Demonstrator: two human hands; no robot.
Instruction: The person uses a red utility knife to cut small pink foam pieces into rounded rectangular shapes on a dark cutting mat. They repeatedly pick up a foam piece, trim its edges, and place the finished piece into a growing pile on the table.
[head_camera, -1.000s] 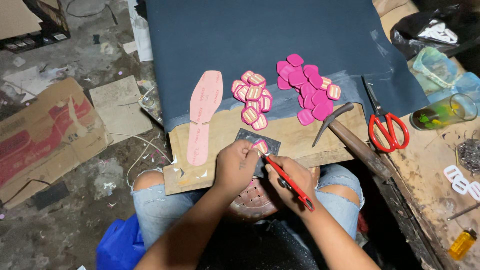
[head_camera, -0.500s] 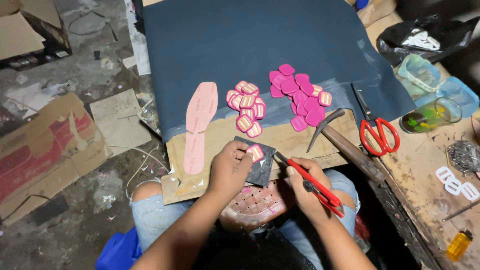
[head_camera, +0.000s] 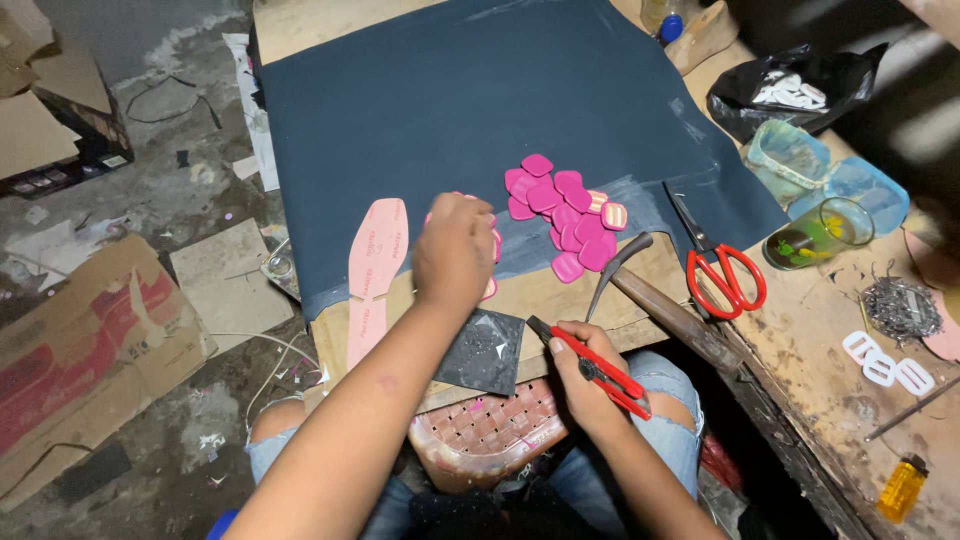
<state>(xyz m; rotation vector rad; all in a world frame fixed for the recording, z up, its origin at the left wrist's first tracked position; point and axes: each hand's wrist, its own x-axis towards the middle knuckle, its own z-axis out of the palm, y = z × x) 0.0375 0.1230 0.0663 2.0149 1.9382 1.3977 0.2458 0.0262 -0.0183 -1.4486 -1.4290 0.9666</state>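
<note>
My left hand (head_camera: 456, 250) reaches forward over a small pile of pink and cream pieces (head_camera: 490, 262), covering most of it; what its fingers hold is hidden. My right hand (head_camera: 582, 370) grips a red-handled tool (head_camera: 598, 368) near the board's front edge. A dark square plate (head_camera: 484, 349) lies between my hands on the wooden board (head_camera: 545, 296). A second pile of pink pieces (head_camera: 562, 213) sits on the dark blue sheet (head_camera: 480, 110). A pink sole-shaped cutout (head_camera: 372, 272) lies to the left.
A hammer (head_camera: 660, 300) and red scissors (head_camera: 722, 270) lie right of the board. Farther right are a glass with green liquid (head_camera: 818, 232), plastic containers, white buckles (head_camera: 882, 364) and a yellow lighter (head_camera: 902, 487). Cardboard (head_camera: 90, 340) litters the floor at left. A woven stool (head_camera: 485, 430) sits between my knees.
My left hand has left the dark plate and moved forward onto the left pile of pieces. The right hand with the red tool has drawn back slightly. The camera has tilted.
</note>
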